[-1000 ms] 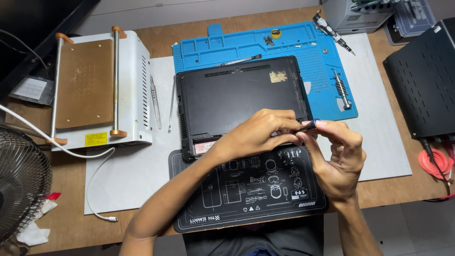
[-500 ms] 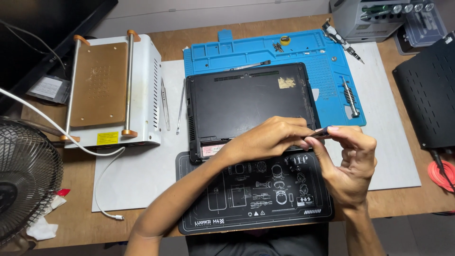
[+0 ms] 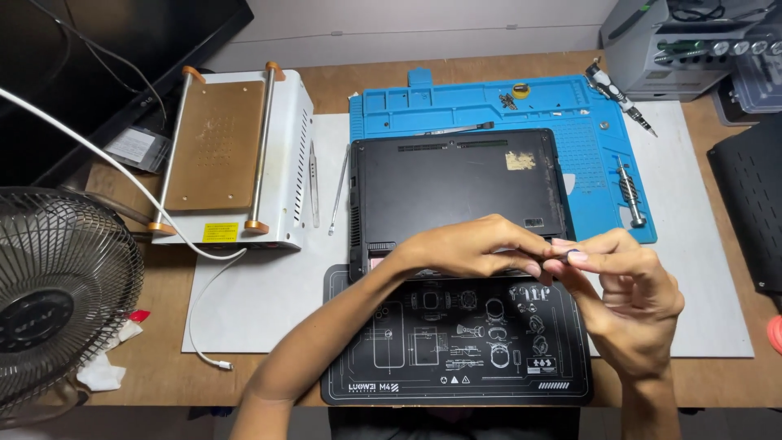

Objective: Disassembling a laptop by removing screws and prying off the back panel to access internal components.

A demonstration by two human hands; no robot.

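Black matte laptop [image 3: 456, 191] lies flat; left hand [image 3: 468, 244] and right hand [image 3: 631, 297] grips pinch one small dark piece [image 3: 564, 254].

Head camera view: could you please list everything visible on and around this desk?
laptop: one, black, shut and base-up, centre, partly on the blue mat
blue mat: one, blue, ridged, behind the laptop
black mat: one, black with white drawings, near edge
white sheet: one, pale, under both mats
heating plate machine: one, white with brown top, left
tweezers: two, metal, beside the machine
fan: one, dark wire cage, far left
white cable: one, trailing across the left
screwdriver: one, black and silver, upper right
left hand: meets the right at a small dark part
right hand: pinches the same part
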